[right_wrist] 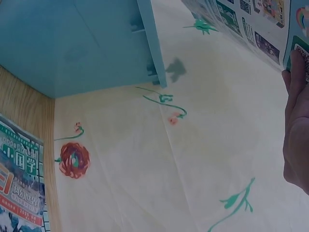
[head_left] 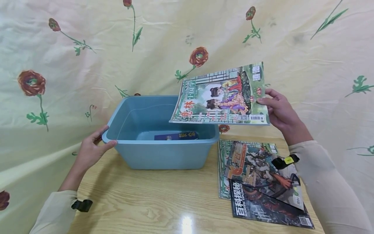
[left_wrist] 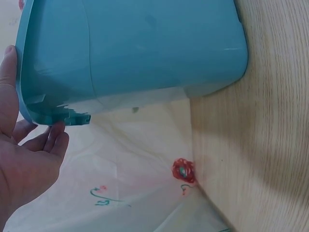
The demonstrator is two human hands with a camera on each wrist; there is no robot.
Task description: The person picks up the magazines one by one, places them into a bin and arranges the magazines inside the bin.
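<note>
A blue plastic tub [head_left: 163, 152] stands on the wooden table [head_left: 146, 201]; a dark blue book [head_left: 176, 136] lies flat inside it. My left hand [head_left: 92, 148] grips the tub's left rim [left_wrist: 29, 104], thumb over the edge. My right hand [head_left: 277, 109] pinches the right edge of a green cartoon-cover magazine [head_left: 222, 96] and holds it in the air above the tub's right rim. In the right wrist view the magazine [right_wrist: 251, 26] shows from below with my fingers [right_wrist: 297, 121] against it.
A fanned pile of magazines [head_left: 257, 182] lies on the table right of the tub. A cream cloth with red flowers [head_left: 198, 57] hangs behind and drapes over the table's left side. Bare wood lies in front of the tub.
</note>
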